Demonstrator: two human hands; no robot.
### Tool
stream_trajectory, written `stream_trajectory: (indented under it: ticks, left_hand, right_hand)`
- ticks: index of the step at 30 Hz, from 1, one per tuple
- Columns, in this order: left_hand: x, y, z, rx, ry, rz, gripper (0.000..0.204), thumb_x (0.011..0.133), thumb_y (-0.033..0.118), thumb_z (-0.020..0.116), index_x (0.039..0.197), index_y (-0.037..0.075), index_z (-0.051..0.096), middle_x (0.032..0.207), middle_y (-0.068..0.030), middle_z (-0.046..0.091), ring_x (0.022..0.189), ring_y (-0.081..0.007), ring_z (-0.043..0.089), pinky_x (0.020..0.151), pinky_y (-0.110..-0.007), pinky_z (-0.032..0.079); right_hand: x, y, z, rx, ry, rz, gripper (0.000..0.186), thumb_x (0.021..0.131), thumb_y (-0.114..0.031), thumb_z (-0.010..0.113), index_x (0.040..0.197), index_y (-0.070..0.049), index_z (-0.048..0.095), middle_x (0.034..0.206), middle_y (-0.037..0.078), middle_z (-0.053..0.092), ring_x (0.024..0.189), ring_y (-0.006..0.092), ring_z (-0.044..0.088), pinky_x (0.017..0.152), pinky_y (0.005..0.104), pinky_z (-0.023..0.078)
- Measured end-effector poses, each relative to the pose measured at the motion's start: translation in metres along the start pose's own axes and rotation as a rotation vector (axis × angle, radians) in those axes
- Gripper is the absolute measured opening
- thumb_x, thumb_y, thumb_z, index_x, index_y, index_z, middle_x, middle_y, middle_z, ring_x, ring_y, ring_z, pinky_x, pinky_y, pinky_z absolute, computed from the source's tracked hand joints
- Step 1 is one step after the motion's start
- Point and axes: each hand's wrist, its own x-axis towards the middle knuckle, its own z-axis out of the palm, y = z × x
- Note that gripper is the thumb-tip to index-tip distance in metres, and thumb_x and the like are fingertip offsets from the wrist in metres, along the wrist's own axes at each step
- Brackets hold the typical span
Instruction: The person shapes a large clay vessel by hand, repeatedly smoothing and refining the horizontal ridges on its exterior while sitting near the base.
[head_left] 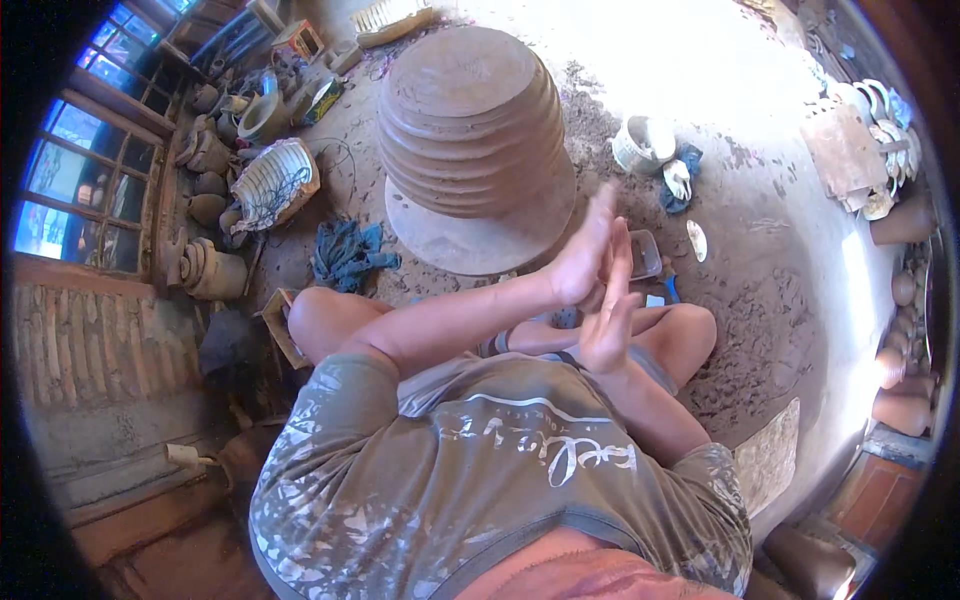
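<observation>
My left hand (588,248) and my right hand (612,318) meet palm to palm in front of my chest, fingers stretched out. Whether anything lies between the palms is hidden. The left fingertips look slightly smeared by motion. Beyond the hands stands a large grey-brown clay form (470,130) with ribbed sides and a flat, closed top. It rests on a round, clay-coated disc (440,235). Neither hand appears to grip the form. Just past my right hand sits a small clear plastic tub (645,255), with a blue-handled tool (671,287) near it.
A clay-smeared bucket (643,145) and dark blue cloth (680,180) lie right of the form. A crumpled teal cloth (350,255) and ribbed basket (276,185) are left. Pots (212,268) line the windowed wall; more pots (900,410) stand far right. Wet clay (760,340) covers the floor.
</observation>
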Motion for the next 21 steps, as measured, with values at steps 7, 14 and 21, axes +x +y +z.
stream_trajectory:
  ticks: [7, 14, 21]
  left_hand:
    - [-0.003, 0.032, 0.011, 0.248, -0.027, 0.416, 0.108, 0.101, 0.082, 0.01, 0.169, 0.001, -0.012, 0.179, -0.0185, -0.012, 0.164, -0.0306, -0.01, 0.131, -0.047, 0.001]
    - [-0.001, 0.052, 0.022, 0.033, -0.048, 0.378, 0.103, 0.103, 0.078, 0.011, 0.169, 0.002, -0.012, 0.179, -0.0181, -0.014, 0.164, -0.0315, -0.015, 0.131, -0.045, -0.006]
    - [-0.009, 0.041, 0.021, 0.062, -0.078, 0.315, 0.105, 0.101, 0.082, 0.01, 0.171, 0.006, -0.011, 0.18, -0.0157, -0.008, 0.165, -0.0286, -0.004, 0.131, -0.046, 0.008]
  right_hand:
    - [0.018, -0.012, -0.005, -0.171, -0.181, -0.135, 0.092, 0.11, -0.07, 0.015, 0.172, -0.004, -0.002, 0.18, 0.015, 0.002, 0.165, 0.0304, 0.004, 0.132, 0.0451, 0.007]
    - [0.013, 0.003, -0.012, -0.612, -0.159, -0.29, 0.087, 0.113, -0.055, 0.032, 0.171, 0.002, 0.002, 0.179, 0.02, 0.005, 0.165, 0.0315, 0.012, 0.131, 0.043, 0.015]
    - [0.007, 0.0, -0.019, -0.423, -0.206, -0.26, 0.09, 0.111, -0.052, 0.038, 0.17, 0.003, -0.001, 0.179, 0.022, 0.0, 0.166, 0.0373, -0.004, 0.131, 0.0526, 0.004]
